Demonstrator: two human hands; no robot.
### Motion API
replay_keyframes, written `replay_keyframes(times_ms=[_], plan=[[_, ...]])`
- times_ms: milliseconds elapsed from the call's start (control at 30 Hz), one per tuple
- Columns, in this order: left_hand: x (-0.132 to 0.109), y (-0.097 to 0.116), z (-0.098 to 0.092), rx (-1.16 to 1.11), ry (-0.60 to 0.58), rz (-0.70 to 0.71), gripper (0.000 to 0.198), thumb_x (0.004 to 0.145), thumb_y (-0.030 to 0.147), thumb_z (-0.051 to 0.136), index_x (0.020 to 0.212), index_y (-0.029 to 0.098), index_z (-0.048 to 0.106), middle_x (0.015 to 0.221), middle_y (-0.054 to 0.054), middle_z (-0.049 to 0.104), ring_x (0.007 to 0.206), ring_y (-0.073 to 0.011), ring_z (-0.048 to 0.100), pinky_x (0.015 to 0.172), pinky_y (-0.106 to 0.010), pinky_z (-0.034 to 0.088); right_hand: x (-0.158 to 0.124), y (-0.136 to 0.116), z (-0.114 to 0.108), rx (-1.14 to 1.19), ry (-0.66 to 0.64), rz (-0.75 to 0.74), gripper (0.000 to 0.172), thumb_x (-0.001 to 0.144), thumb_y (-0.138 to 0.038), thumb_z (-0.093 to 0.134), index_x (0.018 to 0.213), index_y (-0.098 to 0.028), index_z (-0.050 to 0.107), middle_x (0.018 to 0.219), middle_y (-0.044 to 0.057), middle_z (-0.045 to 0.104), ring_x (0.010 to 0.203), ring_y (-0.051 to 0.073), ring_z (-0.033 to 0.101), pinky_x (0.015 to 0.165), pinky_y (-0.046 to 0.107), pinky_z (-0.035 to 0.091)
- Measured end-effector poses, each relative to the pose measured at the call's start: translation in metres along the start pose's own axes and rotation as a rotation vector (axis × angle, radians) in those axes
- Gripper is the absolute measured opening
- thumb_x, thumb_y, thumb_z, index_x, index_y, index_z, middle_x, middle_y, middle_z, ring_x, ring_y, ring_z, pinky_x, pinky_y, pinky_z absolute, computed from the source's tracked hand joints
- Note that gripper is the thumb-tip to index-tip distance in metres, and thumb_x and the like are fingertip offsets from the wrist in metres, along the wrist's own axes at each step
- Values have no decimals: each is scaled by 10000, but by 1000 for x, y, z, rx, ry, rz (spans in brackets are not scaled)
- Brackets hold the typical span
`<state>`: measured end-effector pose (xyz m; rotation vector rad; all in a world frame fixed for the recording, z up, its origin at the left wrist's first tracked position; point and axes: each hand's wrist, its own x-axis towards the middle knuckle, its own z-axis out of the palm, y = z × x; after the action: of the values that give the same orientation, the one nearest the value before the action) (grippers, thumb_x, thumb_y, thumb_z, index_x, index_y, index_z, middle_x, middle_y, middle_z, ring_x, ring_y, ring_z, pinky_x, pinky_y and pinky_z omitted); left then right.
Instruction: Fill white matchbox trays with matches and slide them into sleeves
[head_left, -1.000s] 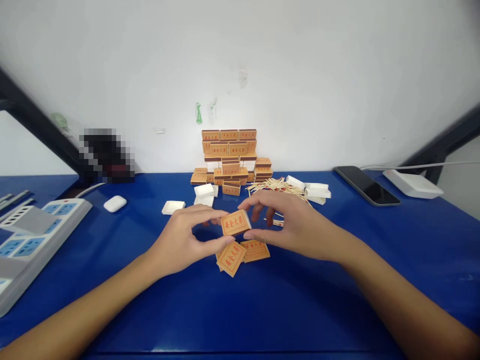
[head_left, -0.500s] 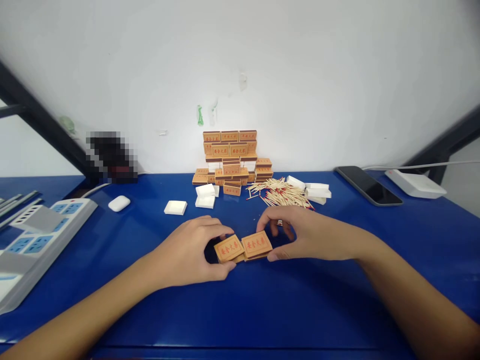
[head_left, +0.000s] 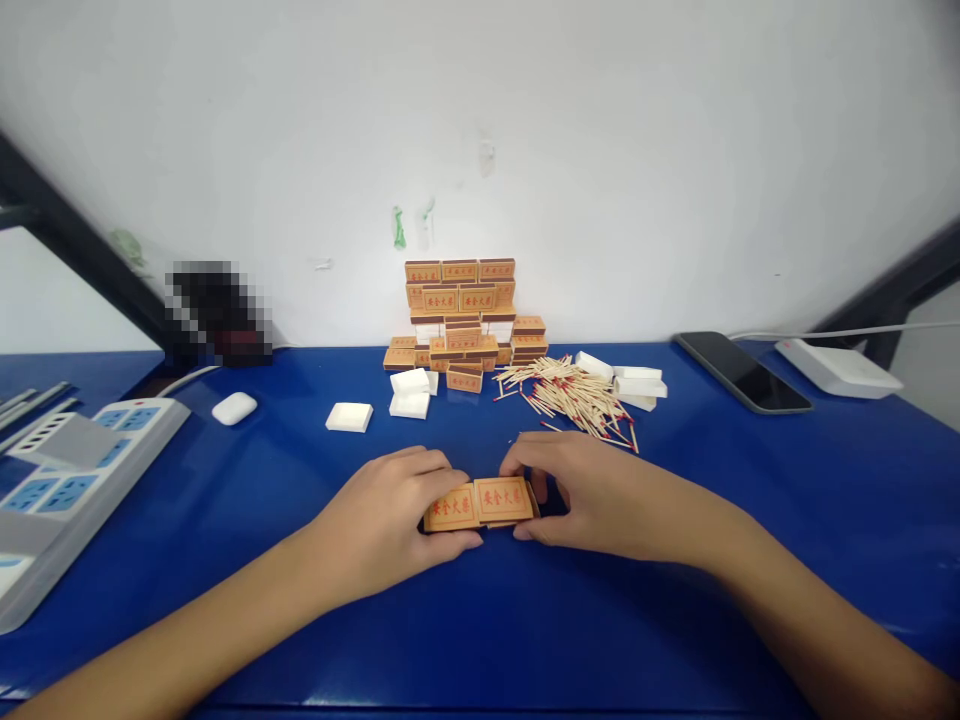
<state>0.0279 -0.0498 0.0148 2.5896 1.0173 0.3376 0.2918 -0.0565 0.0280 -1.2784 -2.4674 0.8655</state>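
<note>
Two matchboxes with red lettering lie end to end in front of me, with more box pieces showing beneath them. My left hand grips the left matchbox between thumb and fingers. Thumb and fingers of my right hand are closed round the right matchbox at its outer end. Farther back, against the wall, stands a stepped stack of matchboxes. To its right spreads a loose pile of red-tipped matches.
White inner trays lie left of the matches, one tray apart from the others. More white trays rest beside the match pile. A phone and white box are at right; a power strip and white earbud case at left.
The two matchboxes have come into line and sit closer together. My right hand has moved left and closed onto the right matchbox. More of the match pile shows behind it.
</note>
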Motion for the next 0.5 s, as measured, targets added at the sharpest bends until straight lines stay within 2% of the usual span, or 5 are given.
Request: replay_keyframes(times_ms=[200, 300, 500], plan=[[-1, -21, -6, 84, 63, 0, 448, 918, 360, 771, 1324, 183, 709, 1156, -115, 774, 1034, -297, 728, 875, -414, 589, 8, 0, 12, 21, 129, -20, 249, 869, -265, 805, 1087, -231, 688, 979, 12, 687, 809, 165, 626, 736, 316, 466], [-1, -30, -11, 103, 83, -57, 523, 903, 443, 788, 1360, 205, 698, 1190, -118, 770, 1029, -304, 736, 881, -423, 585, 9, 2, 13, 40, 173, -32, 246, 891, -277, 793, 1111, -231, 694, 1012, 20, 699, 810, 160, 634, 743, 310, 481], [1, -23, -11, 68, 56, -86, 494, 897, 537, 772, 1284, 235, 721, 1143, -101, 756, 996, -293, 725, 862, -415, 574, 7, 4, 6, -4, 126, -7, 276, 863, -301, 809, 1118, -240, 720, 969, 19, 697, 813, 178, 624, 731, 322, 468]])
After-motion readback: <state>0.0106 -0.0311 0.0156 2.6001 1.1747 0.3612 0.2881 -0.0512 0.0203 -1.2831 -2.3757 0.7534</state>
